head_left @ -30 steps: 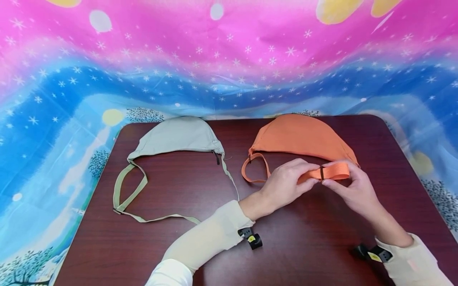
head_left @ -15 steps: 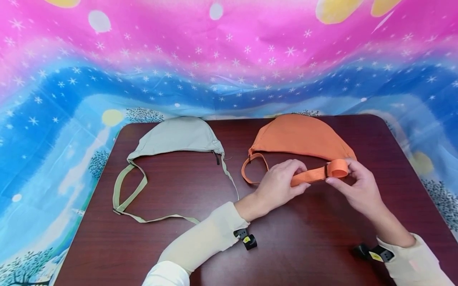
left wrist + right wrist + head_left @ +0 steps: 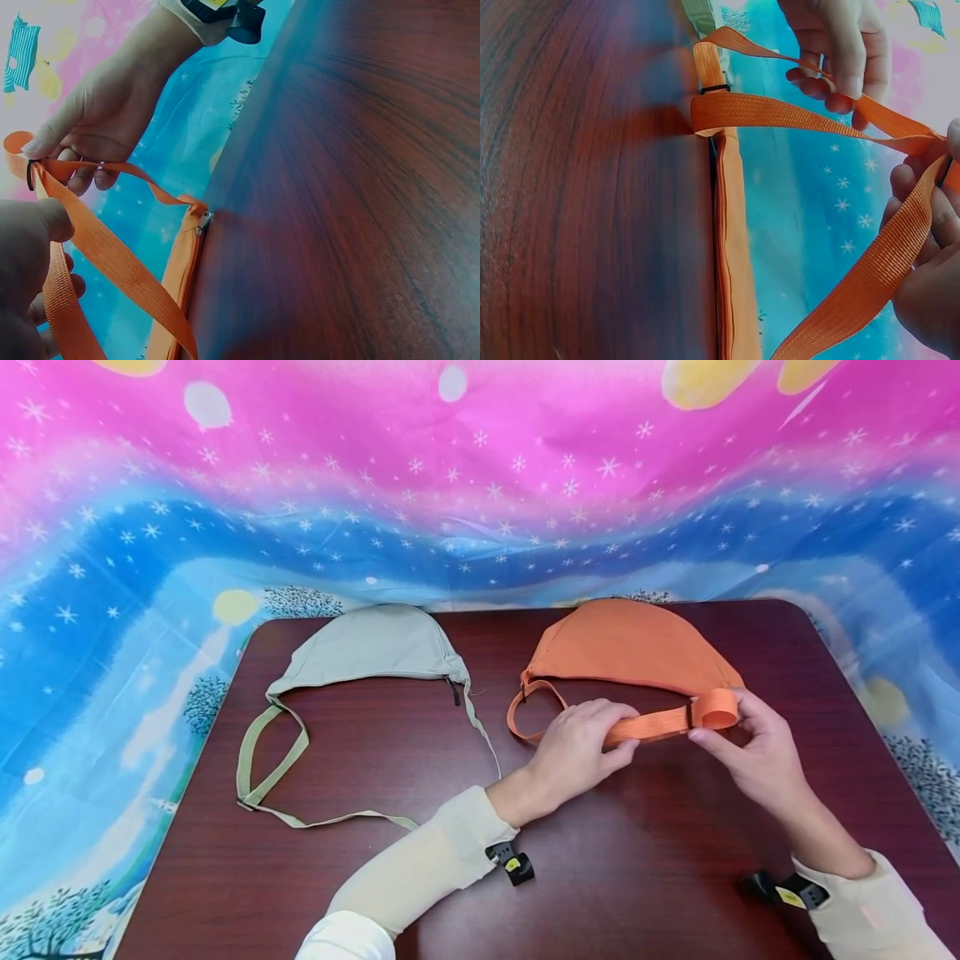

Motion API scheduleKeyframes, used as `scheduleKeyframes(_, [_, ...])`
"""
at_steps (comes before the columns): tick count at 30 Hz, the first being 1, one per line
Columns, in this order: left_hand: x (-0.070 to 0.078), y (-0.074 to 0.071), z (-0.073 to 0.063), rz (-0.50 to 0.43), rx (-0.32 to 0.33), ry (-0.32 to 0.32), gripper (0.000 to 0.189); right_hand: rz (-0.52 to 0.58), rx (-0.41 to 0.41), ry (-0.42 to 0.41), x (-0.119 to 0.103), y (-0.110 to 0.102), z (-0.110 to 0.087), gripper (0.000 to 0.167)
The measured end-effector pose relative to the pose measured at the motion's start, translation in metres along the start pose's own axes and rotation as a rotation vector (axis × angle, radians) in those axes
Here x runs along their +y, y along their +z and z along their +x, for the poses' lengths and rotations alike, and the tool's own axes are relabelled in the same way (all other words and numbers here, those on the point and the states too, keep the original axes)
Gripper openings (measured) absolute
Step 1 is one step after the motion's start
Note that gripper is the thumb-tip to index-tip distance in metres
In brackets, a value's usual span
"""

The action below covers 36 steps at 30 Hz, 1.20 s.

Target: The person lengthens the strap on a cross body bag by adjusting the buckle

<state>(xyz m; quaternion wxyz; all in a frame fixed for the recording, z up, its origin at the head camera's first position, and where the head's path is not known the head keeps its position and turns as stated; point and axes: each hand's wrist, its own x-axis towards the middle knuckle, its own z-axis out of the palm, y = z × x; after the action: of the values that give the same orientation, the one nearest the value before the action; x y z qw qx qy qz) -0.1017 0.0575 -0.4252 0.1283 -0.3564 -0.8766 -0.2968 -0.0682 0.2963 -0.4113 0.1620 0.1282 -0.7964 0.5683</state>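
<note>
An orange crescent-shaped bag (image 3: 630,643) lies at the back right of the table, with its strap (image 3: 652,725) raised off the tabletop in front of it. My left hand (image 3: 568,756) pinches the strap between thumb and fingers. To its right, my right hand (image 3: 765,756) grips the strap at the dark slider buckle (image 3: 690,713), beside a rounded loop of webbing (image 3: 717,706). Between the two hands the strap runs nearly straight. In the left wrist view, a metal zipper pull (image 3: 204,221) shows at the bag's end. The left fingertips are partly hidden behind the strap.
A pale grey-green bag (image 3: 367,647) of like shape lies at the back left, its strap (image 3: 255,752) looped toward the front and passing near my left forearm. The dark wooden table (image 3: 300,893) ends at a printed cloth backdrop (image 3: 480,527).
My left hand has slid left along the strap, away from the slider buckle, baring more webbing between the hands. My right hand has shifted slightly rightward, and the loop beside it has become rounder.
</note>
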Motion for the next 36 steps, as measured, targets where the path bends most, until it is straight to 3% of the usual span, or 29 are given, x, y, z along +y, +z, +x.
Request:
scheduleKeyframes(17, [0.011,-0.003,0.013,-0.131,0.040,0.064,0.031,-0.091,-0.101,0.046,0.000,0.010,0.000,0.045])
scheduleKeyframes(27, [0.010,-0.003,0.012,-0.137,0.021,0.033,0.033,-0.083,-0.154,0.009,0.002,0.010,-0.001,0.049])
scheduleKeyframes(36, [0.010,-0.002,0.012,-0.189,0.021,0.009,0.033,-0.098,-0.138,0.017,-0.002,0.006,-0.001,0.046])
